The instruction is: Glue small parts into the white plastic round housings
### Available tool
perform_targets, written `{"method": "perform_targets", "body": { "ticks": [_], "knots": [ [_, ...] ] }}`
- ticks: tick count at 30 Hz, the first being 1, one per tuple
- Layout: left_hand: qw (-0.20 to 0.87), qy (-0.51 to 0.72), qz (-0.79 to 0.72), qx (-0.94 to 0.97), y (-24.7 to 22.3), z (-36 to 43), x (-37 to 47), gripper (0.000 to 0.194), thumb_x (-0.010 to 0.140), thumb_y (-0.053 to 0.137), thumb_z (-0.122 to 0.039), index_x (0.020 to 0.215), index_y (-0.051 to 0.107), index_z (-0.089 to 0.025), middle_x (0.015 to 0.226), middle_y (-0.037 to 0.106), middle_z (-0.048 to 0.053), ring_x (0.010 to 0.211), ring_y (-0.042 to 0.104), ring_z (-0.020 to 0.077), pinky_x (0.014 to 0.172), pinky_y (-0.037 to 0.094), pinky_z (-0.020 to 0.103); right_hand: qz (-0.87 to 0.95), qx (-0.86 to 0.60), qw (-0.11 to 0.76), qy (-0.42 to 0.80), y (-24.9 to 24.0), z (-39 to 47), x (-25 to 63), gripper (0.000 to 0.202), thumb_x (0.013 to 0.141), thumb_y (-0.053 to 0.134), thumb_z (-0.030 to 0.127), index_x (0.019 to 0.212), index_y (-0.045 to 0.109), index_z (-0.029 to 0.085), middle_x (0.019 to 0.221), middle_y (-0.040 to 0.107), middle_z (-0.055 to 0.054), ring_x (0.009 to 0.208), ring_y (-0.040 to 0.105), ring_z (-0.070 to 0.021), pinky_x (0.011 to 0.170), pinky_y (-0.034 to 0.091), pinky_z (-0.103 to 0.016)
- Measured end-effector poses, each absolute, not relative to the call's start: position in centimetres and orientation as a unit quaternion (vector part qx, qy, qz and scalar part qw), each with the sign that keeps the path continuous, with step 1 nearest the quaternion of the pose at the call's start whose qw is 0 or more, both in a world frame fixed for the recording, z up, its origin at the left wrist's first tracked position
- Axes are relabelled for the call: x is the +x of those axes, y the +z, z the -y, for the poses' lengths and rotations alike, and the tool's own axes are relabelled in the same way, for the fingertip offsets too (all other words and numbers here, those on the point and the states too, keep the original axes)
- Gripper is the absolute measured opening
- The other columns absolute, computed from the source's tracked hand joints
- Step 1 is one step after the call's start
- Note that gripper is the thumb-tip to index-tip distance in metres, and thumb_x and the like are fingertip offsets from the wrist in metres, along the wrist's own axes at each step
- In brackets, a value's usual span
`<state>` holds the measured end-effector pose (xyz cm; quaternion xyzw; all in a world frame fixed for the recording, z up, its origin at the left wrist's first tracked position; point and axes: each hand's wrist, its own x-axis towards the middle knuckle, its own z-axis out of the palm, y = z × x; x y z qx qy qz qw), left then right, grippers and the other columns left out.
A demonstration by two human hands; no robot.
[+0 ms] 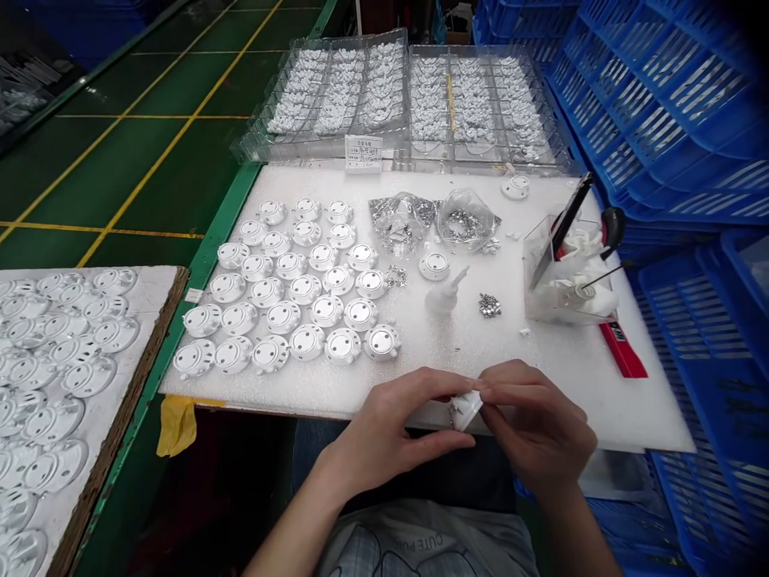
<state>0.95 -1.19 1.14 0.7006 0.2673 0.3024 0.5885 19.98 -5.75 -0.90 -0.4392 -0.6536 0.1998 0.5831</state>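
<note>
Just over the near edge of the foam-topped bench, a small white plastic part [465, 411] is held between both hands, tilted on its side. My left hand [408, 429] grips it between thumb and fingers from the left. From the right, my right hand [537, 425] is pinched at the part's upper edge. Its fingertips cover that edge, so I cannot see whether a smaller piece is in them too. Beyond the hands stand a white squeeze bottle [441, 298] with a slanted nozzle and a pile of small metal pieces [489, 305]. A lone round white part [433, 266] lies behind the bottle.
Rows of round white parts [301, 289] cover the left of the foam sheet [420, 393]. Behind are two open plastic bags [465, 220] and clear trays [400, 144]. A clear tool box [568, 280], red object [623, 350] and blue crates [666, 104] stand right.
</note>
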Motion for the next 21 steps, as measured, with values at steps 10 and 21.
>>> {"method": "perform_targets", "body": {
  "ticks": [10,21],
  "knots": [
    [0.591,0.324,-0.267,0.689,0.6,1.0,1.2,0.038,0.086,0.082,-0.028,0.121,0.070,-0.021,0.116,0.077,0.008,0.109,0.072,0.0214,0.097,0.053,0.028,0.668,-0.437,0.575,0.178,-1.0,5.7,20.1,0.036,0.079,0.068,-0.010,0.103,0.068,0.017,0.090,0.062,-0.003,0.082,0.061,-0.0148,0.065,0.051,-0.030],
    [0.624,0.364,-0.350,0.596,1.9,2.1,0.7,0.037,0.077,0.087,-0.015,0.112,0.080,-0.027,0.108,0.081,0.006,0.100,0.075,0.0226,0.090,0.055,0.028,0.694,-0.447,0.532,0.189,0.1,5.5,19.5,0.032,0.083,0.065,-0.006,0.102,0.068,0.019,0.087,0.062,-0.003,0.079,0.062,-0.0152,0.065,0.051,-0.029]
  ]
}}
